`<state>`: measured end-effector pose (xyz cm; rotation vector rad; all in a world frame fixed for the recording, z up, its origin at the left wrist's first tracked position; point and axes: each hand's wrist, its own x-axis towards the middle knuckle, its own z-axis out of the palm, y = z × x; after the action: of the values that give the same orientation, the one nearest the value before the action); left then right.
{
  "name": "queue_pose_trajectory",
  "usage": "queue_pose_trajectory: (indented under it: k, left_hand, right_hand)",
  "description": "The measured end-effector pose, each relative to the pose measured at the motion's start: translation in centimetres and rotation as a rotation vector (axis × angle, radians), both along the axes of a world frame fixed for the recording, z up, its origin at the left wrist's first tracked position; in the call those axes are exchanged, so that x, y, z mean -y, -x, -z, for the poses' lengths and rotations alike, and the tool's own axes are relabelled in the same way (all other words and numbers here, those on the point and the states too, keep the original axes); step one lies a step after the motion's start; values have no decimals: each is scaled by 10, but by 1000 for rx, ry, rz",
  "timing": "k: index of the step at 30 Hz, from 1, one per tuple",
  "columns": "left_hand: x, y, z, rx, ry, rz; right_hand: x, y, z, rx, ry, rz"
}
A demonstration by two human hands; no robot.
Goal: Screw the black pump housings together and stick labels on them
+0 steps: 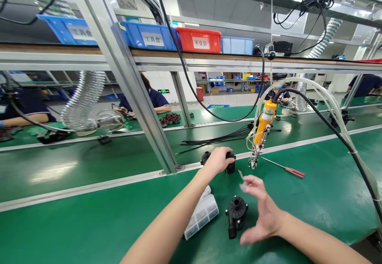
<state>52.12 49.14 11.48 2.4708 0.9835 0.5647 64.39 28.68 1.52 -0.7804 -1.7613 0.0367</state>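
My left hand (219,161) reaches to the back of the green bench, fingers curled over a black plastic pump (230,165) that they partly hide. Another black part (205,158) shows just left of that hand. My right hand (264,210) has its thumb and fingers spread wide. A small translucent label (240,175) appears to cling to its fingertips, which are slightly blurred. Between this hand and a roll of white labels (203,216) lies a black pump (236,214), its outlet pointing toward me. My left forearm covers part of the roll.
An orange electric screwdriver (265,121) hangs with hoses above the bench. A red-handled screwdriver (295,172) lies to the right. An aluminium post (131,81) rises at left. Black cables (215,138) lie farther back. Blue and red bins (198,40) line the shelf. Several people sit across.
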Motion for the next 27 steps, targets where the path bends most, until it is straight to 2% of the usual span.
queue_pose_trajectory:
  k: [3, 5, 8, 11, 18, 27]
  left_hand:
    - [-7, 1, 8, 2, 44, 49]
    - [-7, 10, 9, 4, 100, 105]
    - [-6, 23, 11, -15, 230, 204]
    - [-8, 26, 19, -15, 316, 244]
    - [-23, 21, 43, 68, 398, 182]
    - [-27, 24, 49, 120, 448, 197]
  right_hand:
    - [-7, -11, -25, -225, 185, 61]
    - [-17, -17, -33, -274, 312, 59]
    - [-33, -23, -32, -267, 502, -49]
    - [-46, -21, -20, -320, 616, -140]
    - [-63, -13, 1, -352, 656, -155]
    - [-67, -6, 10, -370, 643, -135]
